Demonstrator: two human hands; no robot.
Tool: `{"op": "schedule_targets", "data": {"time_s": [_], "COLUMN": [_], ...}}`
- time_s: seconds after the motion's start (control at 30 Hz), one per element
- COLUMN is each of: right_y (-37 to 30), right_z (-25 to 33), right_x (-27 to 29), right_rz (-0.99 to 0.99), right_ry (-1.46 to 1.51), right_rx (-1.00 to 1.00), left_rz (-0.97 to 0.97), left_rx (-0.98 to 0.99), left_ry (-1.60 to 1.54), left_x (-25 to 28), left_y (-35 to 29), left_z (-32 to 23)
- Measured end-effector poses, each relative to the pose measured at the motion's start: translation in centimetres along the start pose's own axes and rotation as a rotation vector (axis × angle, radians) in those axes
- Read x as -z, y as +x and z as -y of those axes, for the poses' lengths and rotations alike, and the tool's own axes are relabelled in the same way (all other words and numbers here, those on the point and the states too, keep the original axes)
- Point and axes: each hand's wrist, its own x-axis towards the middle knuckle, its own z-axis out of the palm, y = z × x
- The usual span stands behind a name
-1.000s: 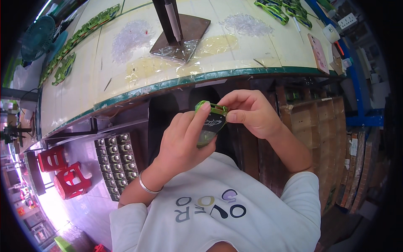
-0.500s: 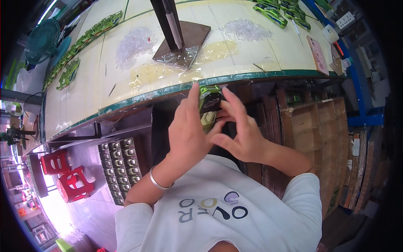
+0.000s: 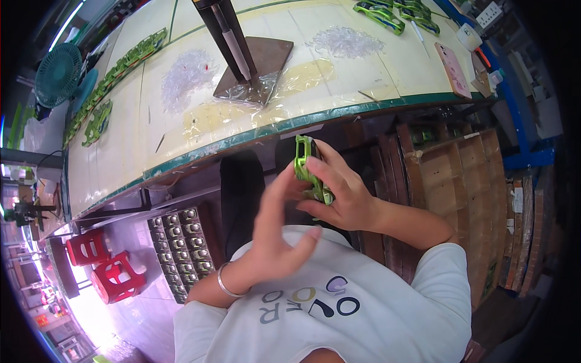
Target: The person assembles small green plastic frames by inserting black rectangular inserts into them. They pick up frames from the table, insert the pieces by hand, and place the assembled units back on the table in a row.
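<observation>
In front of my lap, above the dark trousers, my right hand [image 3: 342,193] grips a bright green toy car body shell [image 3: 304,158]. The thumb and fingers close round its right side, and the shell stands on end, with a slot-like opening toward the top. My left hand [image 3: 275,221], slightly smeared by motion, has its thumb spread away from stretched fingers. Its fingertips lie beside the shell's left edge; whether they touch it I cannot tell. A metal bangle [image 3: 228,282] circles my left wrist.
On the table [image 3: 200,130] stand a press-like post on a metal base [image 3: 266,54], piles of clear plastic bits [image 3: 345,42], green shells [image 3: 97,124] and a pink phone [image 3: 452,69]. Below are a tray of parts [image 3: 184,248], red stools [image 3: 118,278] and a wooden compartment tray [image 3: 460,199].
My left hand has come away from the shell, moving down toward my body. The right hand keeps the shell, which has turned from its dark face to its green side.
</observation>
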Motion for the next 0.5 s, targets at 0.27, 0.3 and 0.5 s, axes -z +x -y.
{"op": "schedule_targets", "data": {"time_s": [0.27,0.3,0.5], "right_y": [0.1,0.2,-0.3], "right_z": [0.6,0.7,0.5], "right_x": [0.0,0.2,-0.2], "right_rz": [0.06,0.09,0.171], "right_ry": [0.04,0.047,0.367], "right_rx": [0.127,0.133,0.064], "left_rz": [-0.1,-0.055,0.036], "left_rx": [-0.182,-0.181,-0.217], "left_ry": [-0.105,-0.114,-0.248], "left_x": [2.9,3.0,3.5], "left_y": [2.8,2.9,3.1], "left_z": [2.5,2.7,3.7]}}
